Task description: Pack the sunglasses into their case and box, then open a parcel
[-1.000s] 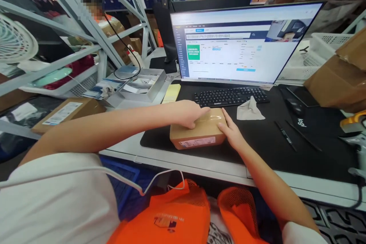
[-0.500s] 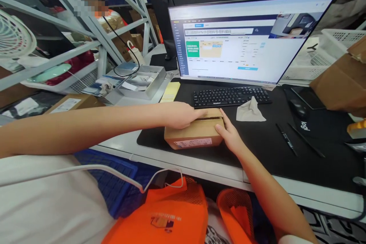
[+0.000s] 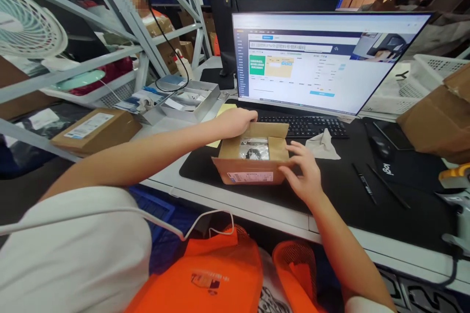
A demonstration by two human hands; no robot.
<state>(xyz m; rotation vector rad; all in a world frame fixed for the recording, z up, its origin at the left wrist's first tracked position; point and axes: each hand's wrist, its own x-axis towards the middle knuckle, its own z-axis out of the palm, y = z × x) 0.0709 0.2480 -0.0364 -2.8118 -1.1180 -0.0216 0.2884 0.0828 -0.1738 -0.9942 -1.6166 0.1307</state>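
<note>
A small brown cardboard box [image 3: 245, 165] lies on the black desk mat with its top flaps apart. Its front flap tips outward, and a printed label [image 3: 250, 176] shows on the front side. Inside is an item in clear, shiny plastic [image 3: 254, 149] with something dark in it. My left hand [image 3: 238, 122] is closed at the back left corner, beside the raised rear flap; whatever its fingers hold is hidden. At the right side, my right hand [image 3: 305, 173] has its fingers apart, the thumb close to the front flap's corner.
Behind the box are a keyboard [image 3: 316, 126] and a monitor [image 3: 293, 93]. A crumpled grey cloth [image 3: 323, 145], pens [image 3: 363, 183] and a mouse [image 3: 382, 146] lie to the right. A labelled carton [image 3: 97, 129] and an open grey box [image 3: 193, 102] stand left.
The box top has opened and the plastic-wrapped item has come into sight. My left hand has moved up and back from the seam. The fingers of my right hand have spread.
</note>
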